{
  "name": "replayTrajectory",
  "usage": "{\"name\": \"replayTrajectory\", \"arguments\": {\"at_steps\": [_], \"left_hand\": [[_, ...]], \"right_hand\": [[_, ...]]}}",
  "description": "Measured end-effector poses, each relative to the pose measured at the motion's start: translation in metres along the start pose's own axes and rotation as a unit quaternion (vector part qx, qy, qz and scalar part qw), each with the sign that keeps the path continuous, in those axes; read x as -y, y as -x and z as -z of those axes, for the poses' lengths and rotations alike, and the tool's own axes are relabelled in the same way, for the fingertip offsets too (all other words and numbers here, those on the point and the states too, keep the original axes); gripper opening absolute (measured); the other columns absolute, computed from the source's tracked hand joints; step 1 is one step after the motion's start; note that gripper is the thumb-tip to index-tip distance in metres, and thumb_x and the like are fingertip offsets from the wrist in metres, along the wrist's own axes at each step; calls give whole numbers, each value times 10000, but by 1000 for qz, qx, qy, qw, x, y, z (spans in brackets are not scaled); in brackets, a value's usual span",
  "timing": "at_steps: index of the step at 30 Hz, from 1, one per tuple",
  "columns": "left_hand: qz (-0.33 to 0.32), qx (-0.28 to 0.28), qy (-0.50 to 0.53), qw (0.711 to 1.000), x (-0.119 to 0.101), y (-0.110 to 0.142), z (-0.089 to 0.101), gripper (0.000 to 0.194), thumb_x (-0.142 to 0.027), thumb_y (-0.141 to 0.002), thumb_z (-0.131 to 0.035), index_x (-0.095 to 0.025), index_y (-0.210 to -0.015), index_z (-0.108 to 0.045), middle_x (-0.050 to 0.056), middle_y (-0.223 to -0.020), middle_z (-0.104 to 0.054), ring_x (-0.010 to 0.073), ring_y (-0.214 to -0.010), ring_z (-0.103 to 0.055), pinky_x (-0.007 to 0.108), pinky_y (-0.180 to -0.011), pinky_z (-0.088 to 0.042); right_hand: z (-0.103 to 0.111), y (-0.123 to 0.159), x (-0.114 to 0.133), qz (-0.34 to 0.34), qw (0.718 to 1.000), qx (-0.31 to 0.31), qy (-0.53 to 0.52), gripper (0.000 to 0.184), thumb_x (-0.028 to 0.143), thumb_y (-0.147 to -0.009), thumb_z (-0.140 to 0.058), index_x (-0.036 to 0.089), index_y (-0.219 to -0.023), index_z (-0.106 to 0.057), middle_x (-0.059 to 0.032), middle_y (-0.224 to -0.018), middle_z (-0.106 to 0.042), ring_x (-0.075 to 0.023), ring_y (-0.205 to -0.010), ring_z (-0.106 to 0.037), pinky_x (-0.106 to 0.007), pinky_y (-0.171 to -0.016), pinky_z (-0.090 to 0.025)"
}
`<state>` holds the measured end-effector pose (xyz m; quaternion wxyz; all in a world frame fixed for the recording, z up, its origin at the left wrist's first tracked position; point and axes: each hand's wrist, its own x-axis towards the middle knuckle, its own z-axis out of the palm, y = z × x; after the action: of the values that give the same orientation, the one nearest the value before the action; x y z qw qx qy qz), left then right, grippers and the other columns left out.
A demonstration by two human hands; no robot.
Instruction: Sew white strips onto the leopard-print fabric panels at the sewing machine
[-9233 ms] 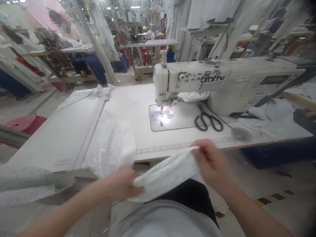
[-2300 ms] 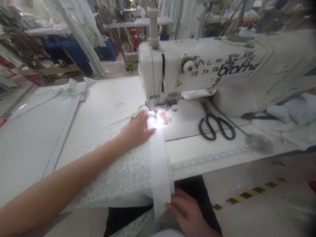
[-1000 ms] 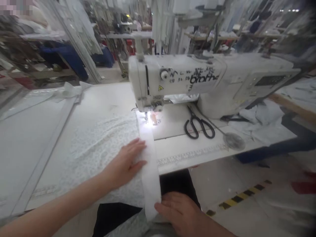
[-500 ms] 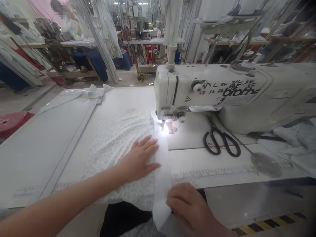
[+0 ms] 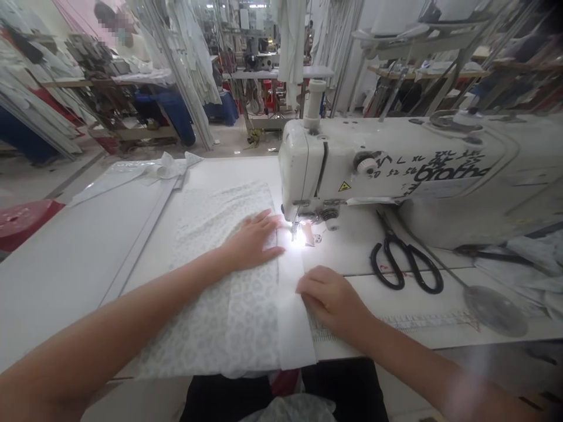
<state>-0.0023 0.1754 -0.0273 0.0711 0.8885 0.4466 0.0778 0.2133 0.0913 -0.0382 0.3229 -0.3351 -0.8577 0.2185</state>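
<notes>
A pale fabric with a grey leopard pattern (image 5: 246, 316) lies over the sewing table, and a plain white strip (image 5: 294, 328) runs along its right edge up to the needle area. My left hand (image 5: 255, 240) rests flat on the fabric, fingers spread, just left of the presser foot (image 5: 295, 230). On the strip's right edge, my right hand (image 5: 328, 296) is closed with thumb and fingertips pinching it. The white sewing machine (image 5: 352, 158) stands over the strip's far end, its lamp lit. Glare hides part of the needle.
Black-handled scissors (image 5: 407, 261) lie right of the needle, beside a round grey disc (image 5: 496, 309) on a stem. A printed ruler (image 5: 422, 321) runs along the table's front. Crumpled fabric (image 5: 534, 258) sits far right. Another person (image 5: 127, 41) is at a far-left machine.
The fabric and strip have moved away from me, toward the far side. Both hands have moved forward; my right hand has come up from the table's front edge. The view has shifted slightly.
</notes>
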Motion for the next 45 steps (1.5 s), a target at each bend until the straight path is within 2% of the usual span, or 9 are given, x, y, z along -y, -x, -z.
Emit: {"name": "replayTrajectory", "arguments": {"at_steps": [8, 11, 14, 17, 20, 23, 27, 33, 45], "left_hand": [[4, -22, -9, 1000, 21, -33, 16, 531, -507, -812, -502, -171, -1220, -467, 115, -1308, -466, 297, -1264, -356, 468, -1048, -276], [-45, -16, -9, 999, -3, -5, 22, 538, -498, -821, -495, -194, -1264, -452, 108, -1338, -447, 294, -1258, -368, 483, -1029, -299], [-163, 63, -2, 985, -48, 56, 14, 682, -571, -768, -535, -249, -1345, -364, 62, -1374, -427, 285, -1241, -390, 471, -998, -342], [-232, 56, -73, 968, -88, 115, -5, 620, -341, -818, -549, -240, -1381, -310, 48, -1394, -407, 271, -1231, -390, 417, -956, -359], [-203, -2, -140, 969, -108, 138, -21, 530, -148, -833, -475, -242, -1344, -372, 63, -1278, -509, 259, -1105, -473, 397, -886, -362], [-229, -39, -119, 965, -117, 134, -23, 374, -125, -848, -428, -166, -1214, -491, 77, -1014, -598, 211, -855, -521, 376, -772, -383], [-281, -81, -27, 956, -130, 129, -19, 202, -104, -882, -379, -141, -932, -571, 46, -796, -580, 154, -687, -471, 315, -642, -378], [-297, -66, 56, 951, -146, 140, -31, 171, -92, -880, -402, -125, -948, -556, 38, -746, -580, 144, -662, -458, 309, -649, -389], [-285, -70, 128, 947, -153, 137, -30, 196, -102, -880, -410, -143, -1014, -547, 41, -775, -609, 147, -700, -492, 312, -690, -433]], "right_hand": [[-1, -27, -14, -4, 997, -34, 65, 263, 27, -830, -393, 137, -833, -632, -100, -865, -651, -222, -819, -589, -372, -710, -504], [1, 15, 15, 12, 993, -78, 89, 336, 29, -827, -376, 132, -1068, -585, -138, -1036, -626, -248, -967, -572, -402, -805, -503], [-8, 79, 43, 58, 996, -59, 26, 314, 73, -797, -451, 156, -1075, -572, -110, -873, -654, -223, -780, -606, -329, -657, -527], [-34, 119, 49, -119, 987, -52, -93, 328, 69, -787, -433, 188, -1057, -575, -79, -870, -657, -203, -755, -616, -322, -660, -530], [-60, 123, 39, -280, 923, -57, -256, 304, 131, -781, -506, 195, -1069, -577, -68, -969, -642, -214, -896, -596, -382, -811, -499], [-72, 115, 38, -295, 877, -53, -376, 129, 242, -798, -557, 183, -886, -631, -32, -836, -633, -201, -861, -584, -367, -818, -482], [-63, 122, 59, -314, 848, -74, -421, 210, 350, -796, -594, 169, -692, -609, -5, -714, -558, -157, -725, -546, -283, -684, -480], [-47, 142, 86, -364, 786, -72, -493, 242, 387, -762, -625, 169, -670, -572, 37, -630, -495, -94, -550, -472, -225, -533, -421], [-43, 147, 91, -376, 812, -85, -438, 130, 267, -762, -587, 178, -669, -610, 33, -623, -504, -93, -541, -485, -215, -519, -419]]}}
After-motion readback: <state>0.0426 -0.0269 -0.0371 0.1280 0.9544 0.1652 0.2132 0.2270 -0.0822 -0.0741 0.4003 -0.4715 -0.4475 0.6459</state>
